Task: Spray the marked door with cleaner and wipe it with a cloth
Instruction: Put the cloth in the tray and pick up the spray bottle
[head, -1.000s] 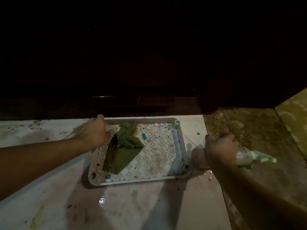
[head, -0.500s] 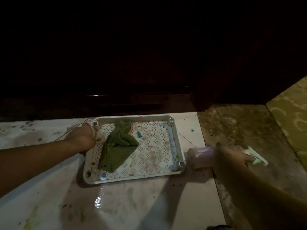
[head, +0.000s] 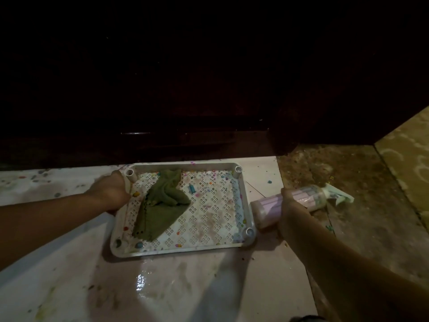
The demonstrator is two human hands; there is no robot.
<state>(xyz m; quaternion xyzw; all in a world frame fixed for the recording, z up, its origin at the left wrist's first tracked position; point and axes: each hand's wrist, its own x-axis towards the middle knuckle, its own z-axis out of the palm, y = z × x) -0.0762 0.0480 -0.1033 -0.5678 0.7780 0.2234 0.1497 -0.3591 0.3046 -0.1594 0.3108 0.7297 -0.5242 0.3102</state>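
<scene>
Looking down through the head camera, I see my left hand (head: 111, 194) at centre left of the frame, fingers curled over the left rim of the white tray (head: 246, 201) and gripping it. The tray sits on the pale, stained floor (head: 185, 287), and a green cloth (head: 160, 210) lies crumpled in its left half, touching neither hand. A small blue object (head: 191, 188) lies on the tray floor just right of the cloth. At centre right, my right hand (head: 290, 205) is wrapped around the spray bottle (head: 308, 198), which lies tilted on its side just beside the tray's right rim, base toward the tray and nozzle pointing to the right edge of the frame. The door (head: 185, 89) fills the upper half, too dark for me to make out any marks.
</scene>
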